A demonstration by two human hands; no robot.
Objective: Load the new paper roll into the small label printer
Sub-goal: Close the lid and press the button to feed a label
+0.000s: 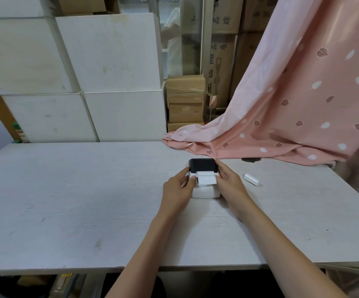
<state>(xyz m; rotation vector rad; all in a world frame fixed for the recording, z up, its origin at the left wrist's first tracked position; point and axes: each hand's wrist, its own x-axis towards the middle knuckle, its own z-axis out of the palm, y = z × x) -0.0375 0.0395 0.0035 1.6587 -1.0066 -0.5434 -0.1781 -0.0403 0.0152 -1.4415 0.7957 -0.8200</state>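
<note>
My left hand (177, 187) and right hand (230, 182) clasp the small printer (204, 179) between them on the surface (88, 190), its paper strip (206, 178) feeding toward me, nearer my right fingers, with a spare roll (252, 180) lying further right.

Bare tabletop (66, 201) lies open left of the label printer (204, 181), flanked by both hands, while pink cloth (281, 125) and a white cylinder (251, 180) crowd its right.
</note>
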